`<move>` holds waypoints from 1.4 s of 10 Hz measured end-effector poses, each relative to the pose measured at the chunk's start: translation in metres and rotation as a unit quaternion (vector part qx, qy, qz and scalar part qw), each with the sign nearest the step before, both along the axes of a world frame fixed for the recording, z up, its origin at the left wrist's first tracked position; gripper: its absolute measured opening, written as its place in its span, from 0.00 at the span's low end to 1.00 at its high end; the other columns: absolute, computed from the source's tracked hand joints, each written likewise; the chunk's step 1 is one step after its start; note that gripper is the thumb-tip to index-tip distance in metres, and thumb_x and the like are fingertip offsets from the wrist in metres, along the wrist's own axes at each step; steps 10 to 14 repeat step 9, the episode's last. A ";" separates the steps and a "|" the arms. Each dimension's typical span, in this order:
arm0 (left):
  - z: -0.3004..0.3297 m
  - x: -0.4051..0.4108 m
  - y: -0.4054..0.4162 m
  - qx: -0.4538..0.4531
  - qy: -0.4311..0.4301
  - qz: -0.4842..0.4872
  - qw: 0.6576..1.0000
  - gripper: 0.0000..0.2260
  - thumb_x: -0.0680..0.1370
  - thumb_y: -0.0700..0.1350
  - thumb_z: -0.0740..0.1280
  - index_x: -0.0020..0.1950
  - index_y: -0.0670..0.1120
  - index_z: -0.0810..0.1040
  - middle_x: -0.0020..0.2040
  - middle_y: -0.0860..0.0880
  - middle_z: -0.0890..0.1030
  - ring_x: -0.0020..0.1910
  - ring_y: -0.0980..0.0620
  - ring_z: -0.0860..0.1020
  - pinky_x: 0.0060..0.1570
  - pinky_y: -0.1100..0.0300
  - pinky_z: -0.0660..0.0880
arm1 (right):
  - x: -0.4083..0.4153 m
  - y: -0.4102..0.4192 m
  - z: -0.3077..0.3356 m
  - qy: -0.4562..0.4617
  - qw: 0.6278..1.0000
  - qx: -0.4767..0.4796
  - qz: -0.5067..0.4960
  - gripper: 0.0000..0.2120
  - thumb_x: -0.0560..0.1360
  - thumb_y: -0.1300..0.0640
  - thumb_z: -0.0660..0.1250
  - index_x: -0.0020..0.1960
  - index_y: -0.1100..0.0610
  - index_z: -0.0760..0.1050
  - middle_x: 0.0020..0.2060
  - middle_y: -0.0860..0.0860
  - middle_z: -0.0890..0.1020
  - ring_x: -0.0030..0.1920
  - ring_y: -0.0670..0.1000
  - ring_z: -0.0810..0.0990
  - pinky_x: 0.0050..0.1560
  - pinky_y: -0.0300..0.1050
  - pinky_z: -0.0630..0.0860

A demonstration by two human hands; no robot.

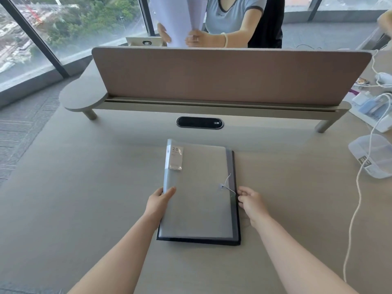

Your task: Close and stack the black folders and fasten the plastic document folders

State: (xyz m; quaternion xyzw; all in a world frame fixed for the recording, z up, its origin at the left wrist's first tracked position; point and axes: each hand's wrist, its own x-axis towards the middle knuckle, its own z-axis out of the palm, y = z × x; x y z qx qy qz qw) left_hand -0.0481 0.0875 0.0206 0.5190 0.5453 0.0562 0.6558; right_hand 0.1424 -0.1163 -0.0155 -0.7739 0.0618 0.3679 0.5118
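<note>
- Left of the stack, the table point(74, 187) lies bare out to its left edge.
- The left hand point(158, 201) grips the left edge of the plastic document folder point(197, 194), thumb on top.
- That translucent folder lies on a closed black folder point(236, 209), whose edges show along the right and near sides.
- The string point(228, 186) runs from the button toward the right edge.
- The right hand point(251, 201) pinches at that right edge.
- Further right, a white cable point(358, 187) and a clear plastic box point(373, 153) sit near the table's right side.
</note>
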 end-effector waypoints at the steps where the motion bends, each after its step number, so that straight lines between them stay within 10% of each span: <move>1: 0.002 -0.003 0.010 0.002 0.003 0.002 1.000 0.11 0.76 0.50 0.71 0.56 0.46 0.81 0.50 0.44 0.86 0.43 0.46 0.85 0.40 0.56 0.81 | -0.002 0.009 -0.001 0.006 1.000 0.001 0.007 0.23 0.74 0.73 0.59 0.66 0.60 0.75 0.56 0.53 0.79 0.55 0.49 0.76 0.67 0.57 0.72; 7: 0.012 -0.002 0.012 0.025 0.005 -0.004 1.000 0.20 0.76 0.50 0.70 0.66 0.45 0.74 0.51 0.49 0.83 0.42 0.52 0.84 0.34 0.61 0.77 | -0.009 -0.004 0.018 -0.031 0.999 0.006 -0.021 0.17 0.77 0.67 0.61 0.64 0.60 0.76 0.56 0.55 0.80 0.48 0.52 0.78 0.49 0.48 0.76; 9: 0.023 -0.015 0.012 0.077 0.020 0.043 0.996 0.25 0.79 0.55 0.65 0.73 0.45 0.69 0.66 0.49 0.75 0.60 0.49 0.75 0.59 0.56 0.71 | -0.030 -0.026 0.050 -0.048 0.995 0.061 -0.058 0.08 0.77 0.65 0.64 0.49 0.55 0.79 0.47 0.56 0.81 0.37 0.52 0.77 0.38 0.47 0.76; 14: 0.023 -0.015 0.012 0.077 0.020 0.043 0.996 0.25 0.79 0.55 0.65 0.73 0.45 0.69 0.66 0.49 0.75 0.60 0.49 0.75 0.59 0.56 0.71 | -0.030 -0.026 0.050 -0.048 0.995 0.061 -0.058 0.08 0.77 0.65 0.64 0.49 0.55 0.79 0.47 0.56 0.81 0.37 0.52 0.77 0.38 0.47 0.76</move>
